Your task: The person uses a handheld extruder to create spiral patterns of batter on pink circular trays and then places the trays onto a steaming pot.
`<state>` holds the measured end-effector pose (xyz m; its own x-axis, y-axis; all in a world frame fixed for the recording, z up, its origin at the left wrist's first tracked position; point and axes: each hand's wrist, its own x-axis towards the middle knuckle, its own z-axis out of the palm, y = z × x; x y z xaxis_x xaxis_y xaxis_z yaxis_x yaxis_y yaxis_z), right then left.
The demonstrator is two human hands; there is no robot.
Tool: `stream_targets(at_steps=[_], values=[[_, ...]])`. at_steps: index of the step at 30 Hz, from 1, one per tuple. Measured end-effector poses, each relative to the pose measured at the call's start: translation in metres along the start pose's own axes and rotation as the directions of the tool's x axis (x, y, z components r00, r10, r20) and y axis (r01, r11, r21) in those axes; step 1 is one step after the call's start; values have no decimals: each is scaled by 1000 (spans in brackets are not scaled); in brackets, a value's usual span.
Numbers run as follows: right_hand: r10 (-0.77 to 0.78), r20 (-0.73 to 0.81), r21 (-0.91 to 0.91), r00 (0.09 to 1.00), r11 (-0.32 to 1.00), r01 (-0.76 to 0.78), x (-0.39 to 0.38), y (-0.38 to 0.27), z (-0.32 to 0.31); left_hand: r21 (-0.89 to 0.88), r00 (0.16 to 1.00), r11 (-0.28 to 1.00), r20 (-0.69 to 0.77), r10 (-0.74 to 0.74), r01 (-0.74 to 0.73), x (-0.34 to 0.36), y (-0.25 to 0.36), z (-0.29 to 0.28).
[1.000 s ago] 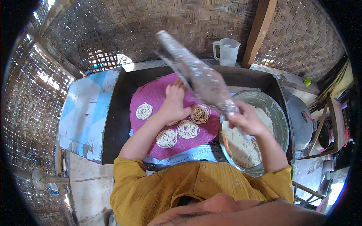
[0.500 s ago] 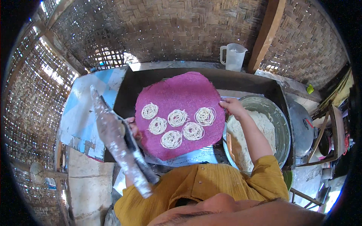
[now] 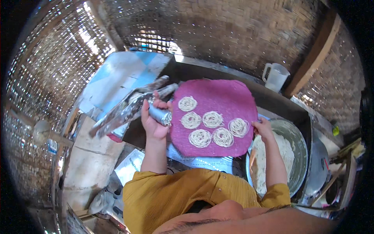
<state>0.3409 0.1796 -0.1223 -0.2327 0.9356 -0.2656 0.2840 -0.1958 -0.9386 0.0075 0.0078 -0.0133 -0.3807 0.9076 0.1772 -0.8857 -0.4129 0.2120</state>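
In my left hand (image 3: 155,124) is a wooden two-bar noodle press (image 3: 136,103), dusted with white, with a short metal cylinder (image 3: 159,116) across the palm. The fingers curl round it beside the left edge of a pink cloth-like mat (image 3: 216,91); whether they also touch the mat I cannot tell. Several round nests of thin pale noodle strands (image 3: 200,138) lie on the mat's near and left parts. My right hand (image 3: 263,128) pinches the mat's right edge, thumb on top. Below that forearm sits a wide metal basin (image 3: 302,156) of white dough or flour (image 3: 286,150).
A dark-walled trough (image 3: 218,72) surrounds the work area. To the left is a blue and white board (image 3: 117,70). A translucent jug (image 3: 277,77) stands behind at the right, near a wooden post (image 3: 317,50). A grey round lid (image 3: 318,167) lies right of the basin.
My view has turned, shifting the scene rightward. The press has swung from steep to slanting up-right, its near end now far left. My left hand, mostly hidden before, now shows.
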Motion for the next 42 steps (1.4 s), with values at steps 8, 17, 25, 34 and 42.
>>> stream_targets(at_steps=[8, 17, 25, 34, 42], values=[[272, 101, 362, 957, 886, -290, -51, 8, 18, -302, 987, 939, 53, -153, 162, 6, 1, 1], [-769, 95, -738, 632, 371, 563, -120, -90, 7, -374, 966, 897, -7, -257, 236, -6, -34, 34], [-990, 103, -559, 92, 19, 829, -161, -152, 83, -207, 784, 770, 330, -526, 604, -27, -95, 65], [-1000, -27, -588, 0, 15, 809, -165, -135, 76, -245, 752, 712, 251, -609, 658, -49, -119, 71], [-988, -155, -486, 23, 96, 869, -173, -116, 78, -290, 742, 684, 204, -639, 669, -60, -127, 69]])
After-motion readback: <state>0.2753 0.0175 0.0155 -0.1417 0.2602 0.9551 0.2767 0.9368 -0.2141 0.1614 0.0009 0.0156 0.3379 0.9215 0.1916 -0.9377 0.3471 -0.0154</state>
